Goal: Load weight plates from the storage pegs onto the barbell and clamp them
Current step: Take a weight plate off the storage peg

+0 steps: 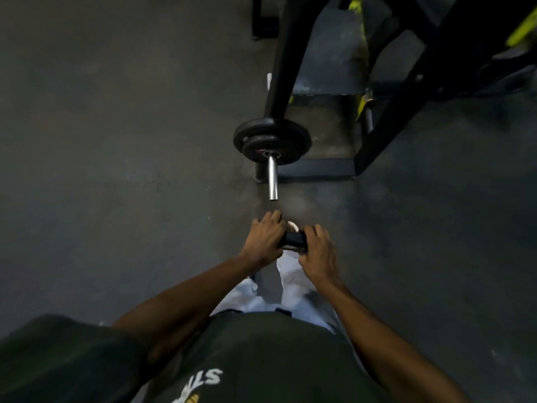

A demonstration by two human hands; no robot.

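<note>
The barbell's bare steel sleeve [272, 178] points toward me at centre frame. Two black weight plates [273, 141] sit stacked on it, a larger one behind a smaller one. Just below the sleeve's tip, both my hands hold a small black clamp [293, 239] between them. My left hand [263, 241] grips its left side with curled fingers. My right hand [318, 254] grips its right side. The clamp is mostly hidden by my fingers and is apart from the sleeve.
A black rack frame [286, 53] with yellow-green parts [364, 103] rises behind the plates and spreads to the upper right. Its base bar [313, 170] lies on the dark grey floor [116, 141]. Open floor stretches left and lower right.
</note>
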